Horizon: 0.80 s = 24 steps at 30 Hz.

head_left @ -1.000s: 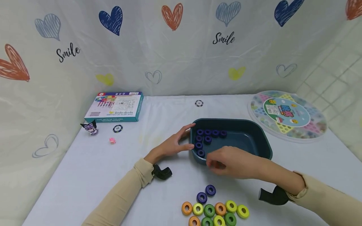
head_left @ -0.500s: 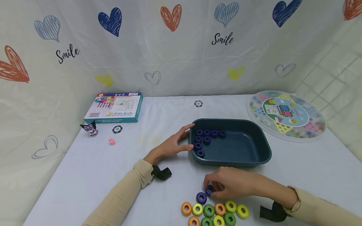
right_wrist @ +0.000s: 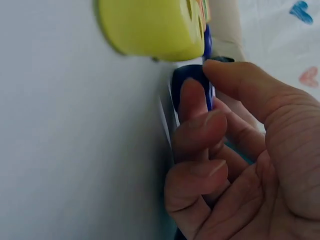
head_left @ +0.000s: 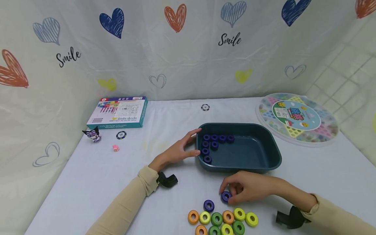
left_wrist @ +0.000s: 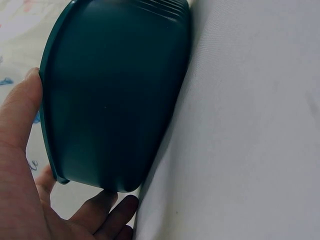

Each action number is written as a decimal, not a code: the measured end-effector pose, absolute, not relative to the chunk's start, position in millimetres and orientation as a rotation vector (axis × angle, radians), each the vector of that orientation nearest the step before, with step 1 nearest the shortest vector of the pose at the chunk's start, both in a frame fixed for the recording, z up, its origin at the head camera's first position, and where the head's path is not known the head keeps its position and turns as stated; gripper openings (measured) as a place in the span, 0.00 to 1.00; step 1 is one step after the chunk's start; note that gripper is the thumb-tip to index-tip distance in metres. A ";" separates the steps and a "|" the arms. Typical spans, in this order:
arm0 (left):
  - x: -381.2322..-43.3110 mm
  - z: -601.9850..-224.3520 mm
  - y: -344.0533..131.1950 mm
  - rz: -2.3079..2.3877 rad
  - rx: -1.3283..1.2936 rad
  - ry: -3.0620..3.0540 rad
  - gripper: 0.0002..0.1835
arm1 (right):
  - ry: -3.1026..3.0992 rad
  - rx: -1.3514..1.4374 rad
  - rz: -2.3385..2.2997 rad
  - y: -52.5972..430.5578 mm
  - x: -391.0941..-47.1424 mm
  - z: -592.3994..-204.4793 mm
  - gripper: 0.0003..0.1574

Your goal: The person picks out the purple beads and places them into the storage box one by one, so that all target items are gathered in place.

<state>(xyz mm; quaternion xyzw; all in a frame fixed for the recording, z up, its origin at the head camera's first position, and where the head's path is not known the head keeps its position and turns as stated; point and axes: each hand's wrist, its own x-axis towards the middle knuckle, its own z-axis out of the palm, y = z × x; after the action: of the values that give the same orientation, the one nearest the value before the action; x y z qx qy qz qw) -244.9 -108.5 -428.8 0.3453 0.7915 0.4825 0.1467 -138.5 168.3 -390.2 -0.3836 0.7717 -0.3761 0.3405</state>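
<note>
In the head view my right hand (head_left: 252, 186) pinches a dark purple ring bead (head_left: 226, 196) between thumb and fingers, low over the white cloth in front of the tray. The right wrist view shows that bead (right_wrist: 190, 82) partly covered by the fingertips. My left hand (head_left: 178, 150) rests against the left end of a dark teal tray (head_left: 241, 170), thumb and fingers spread along it; the left wrist view has the thumb straight at the rim. Inside, several purple ring beads (head_left: 222, 139) line the tray's left and back walls. Another purple ring bead (head_left: 209, 205) lies on the cloth.
Several orange, green and yellow ring beads (head_left: 216, 219) lie at the near edge. A round patterned board (head_left: 296, 120) is at back right. At left are a box (head_left: 117, 112), a small figurine (head_left: 93, 134), a poker chip (head_left: 121, 134) and a pink piece (head_left: 116, 148).
My right hand has come from the tray's front edge down to the cloth, pinched a purple ring bead and shifted it slightly right. The left hand stays at the tray.
</note>
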 end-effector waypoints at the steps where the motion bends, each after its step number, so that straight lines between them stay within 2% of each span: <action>1: -246.1 -430.8 -108.1 1.387 0.995 2.282 0.42 | 1.993 -0.982 -0.991 171.6 -138.5 -390.3 0.15; 16: -247.6 -434.6 -107.8 1.396 1.006 2.285 0.43 | 1.998 -0.919 -1.065 186.7 -135.6 -398.2 0.17; 24: -247.8 -435.0 -107.2 1.393 1.031 2.289 0.42 | 2.055 -1.040 -1.033 187.3 -129.3 -379.6 0.15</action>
<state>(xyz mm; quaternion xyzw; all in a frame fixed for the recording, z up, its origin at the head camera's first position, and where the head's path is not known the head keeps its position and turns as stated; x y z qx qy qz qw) -247.8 -107.2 -435.0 0.3558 0.7900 0.4808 0.1350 -129.3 187.3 -379.6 -0.3925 0.7755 -0.3900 0.3040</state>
